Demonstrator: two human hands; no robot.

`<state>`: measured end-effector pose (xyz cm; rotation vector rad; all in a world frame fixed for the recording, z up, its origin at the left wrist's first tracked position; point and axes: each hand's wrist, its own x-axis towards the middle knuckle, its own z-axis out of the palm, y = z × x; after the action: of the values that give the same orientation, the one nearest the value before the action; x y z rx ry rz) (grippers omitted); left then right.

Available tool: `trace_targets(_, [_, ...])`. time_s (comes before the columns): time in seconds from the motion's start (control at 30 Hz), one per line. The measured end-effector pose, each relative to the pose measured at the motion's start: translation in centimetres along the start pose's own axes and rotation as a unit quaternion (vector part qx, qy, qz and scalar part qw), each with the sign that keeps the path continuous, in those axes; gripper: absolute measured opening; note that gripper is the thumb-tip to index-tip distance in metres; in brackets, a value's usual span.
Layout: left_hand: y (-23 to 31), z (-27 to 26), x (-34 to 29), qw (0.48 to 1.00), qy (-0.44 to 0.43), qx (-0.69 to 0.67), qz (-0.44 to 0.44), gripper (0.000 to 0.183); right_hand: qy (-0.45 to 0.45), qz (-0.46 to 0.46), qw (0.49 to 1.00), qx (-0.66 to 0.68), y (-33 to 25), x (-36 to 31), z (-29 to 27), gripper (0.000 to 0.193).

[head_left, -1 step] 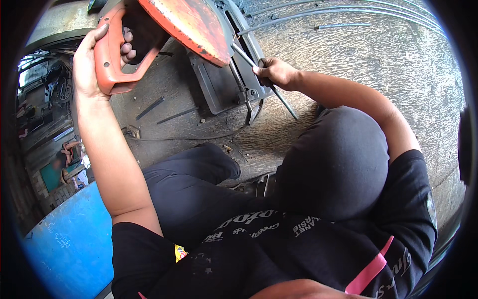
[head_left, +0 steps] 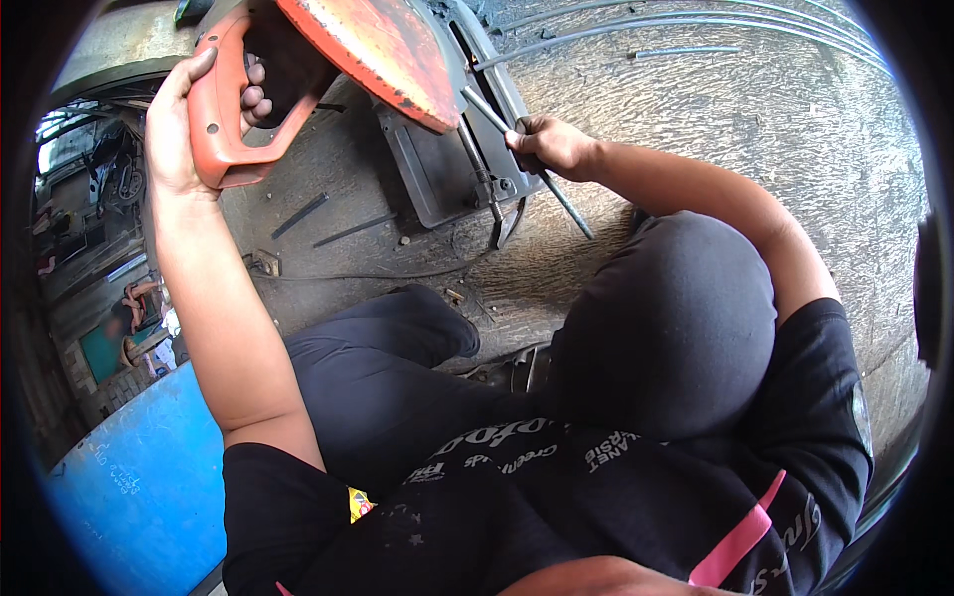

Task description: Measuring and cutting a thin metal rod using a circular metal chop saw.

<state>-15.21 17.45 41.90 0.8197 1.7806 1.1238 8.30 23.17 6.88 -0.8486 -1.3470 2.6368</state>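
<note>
My left hand (head_left: 179, 124) is wrapped round the orange D-shaped handle (head_left: 221, 109) of a chop saw, its fingertips showing inside the loop. The saw's worn orange blade guard (head_left: 383, 55) slants over its dark metal base (head_left: 422, 174); the blade itself is hidden. On the other side of the base my right hand (head_left: 552, 146) is closed round a thin metal rod (head_left: 568, 207). The rod's upper end lies close to the saw's clamp screw (head_left: 475, 159), and its lower end points toward my raised knee. Whether the rod touches the saw I cannot tell.
Long metal rods (head_left: 636, 22) run across the floor at the far right, with a short cut piece (head_left: 686, 51) near them. Two dark strips (head_left: 300, 216) and a cable (head_left: 373, 275) lie left of the base. A blue panel (head_left: 139, 487) stands at lower left.
</note>
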Motion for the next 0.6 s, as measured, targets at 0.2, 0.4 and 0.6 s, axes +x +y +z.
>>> trace_targets(0.2, [-0.9,-0.1,0.6,1.0,0.004,-0.001,0.001,0.041,-0.047,0.022,0.997,0.064,0.2,-0.8,0.0,0.036])
trace_targets(0.4, [-0.5,-0.1,0.3,1.0,0.007,0.002,0.001,0.04,-0.066,0.074,0.991,0.084,-0.8,-1.2,0.4,0.042])
trace_targets(0.6, [-0.5,0.1,0.3,1.0,0.01,0.002,0.001,0.041,-0.098,0.106,0.981,0.13,-0.3,-1.0,-0.1,0.046])
